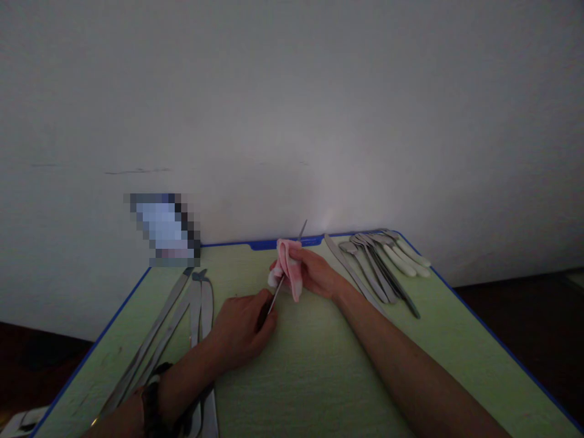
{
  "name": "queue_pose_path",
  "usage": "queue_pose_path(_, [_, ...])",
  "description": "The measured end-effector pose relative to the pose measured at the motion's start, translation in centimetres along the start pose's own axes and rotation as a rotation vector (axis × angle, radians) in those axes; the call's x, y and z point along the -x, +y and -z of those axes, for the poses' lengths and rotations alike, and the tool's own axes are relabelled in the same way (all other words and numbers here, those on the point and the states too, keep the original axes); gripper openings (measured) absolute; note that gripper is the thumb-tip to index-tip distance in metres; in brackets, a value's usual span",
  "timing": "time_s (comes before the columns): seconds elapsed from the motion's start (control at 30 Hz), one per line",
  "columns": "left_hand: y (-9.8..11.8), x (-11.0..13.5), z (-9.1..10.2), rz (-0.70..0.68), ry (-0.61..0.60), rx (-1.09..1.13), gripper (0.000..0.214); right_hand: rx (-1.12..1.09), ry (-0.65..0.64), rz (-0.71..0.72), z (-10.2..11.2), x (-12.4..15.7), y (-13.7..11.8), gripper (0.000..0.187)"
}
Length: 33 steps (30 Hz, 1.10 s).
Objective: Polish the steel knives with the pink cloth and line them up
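My left hand [241, 331] is closed round the dark handle of a knife [279, 292], whose thin blade slants up and away toward the wall. My right hand [314, 272] is closed on a pink-and-white cloth [289, 267], which is wrapped round the middle of the blade. The blade's tip sticks out past the cloth. Both hands are above the middle of a pale green board [319, 377] with a blue rim. A dark band sits on my left wrist.
Several long metal knives [176, 322] lie on the board's left side, partly under my left forearm. A pile of spoons and other cutlery, some white-handled [381, 261], lies at the back right. A plain wall stands directly behind the board. A blurred-out item [164, 230] is at the back left.
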<state>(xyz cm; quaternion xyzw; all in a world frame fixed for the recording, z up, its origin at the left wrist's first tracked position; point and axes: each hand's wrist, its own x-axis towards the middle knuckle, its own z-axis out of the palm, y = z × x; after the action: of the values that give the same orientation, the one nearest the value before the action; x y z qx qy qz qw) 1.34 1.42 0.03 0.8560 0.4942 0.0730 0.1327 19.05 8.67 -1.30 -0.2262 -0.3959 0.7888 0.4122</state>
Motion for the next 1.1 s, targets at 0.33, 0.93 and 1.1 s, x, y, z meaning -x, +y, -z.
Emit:
queue_pose_path(0.33, [-0.1,-0.2,-0.1,0.016,-0.009,-0.022,0.035,0.061,-0.034,-0.038,-0.4,0.3,-0.2,0.026])
queue_pose_path(0.93, [-0.4,-0.3,-0.1,-0.033,-0.052,-0.085,0.036,-0.089,0.19,0.046,0.1,-0.7,0.4,0.021])
queue_pose_path(1.1, [-0.4,-0.3,-0.1,-0.037,-0.059,-0.097,0.036,-0.145,0.231,0.042,0.4,-1.0,0.5,0.019])
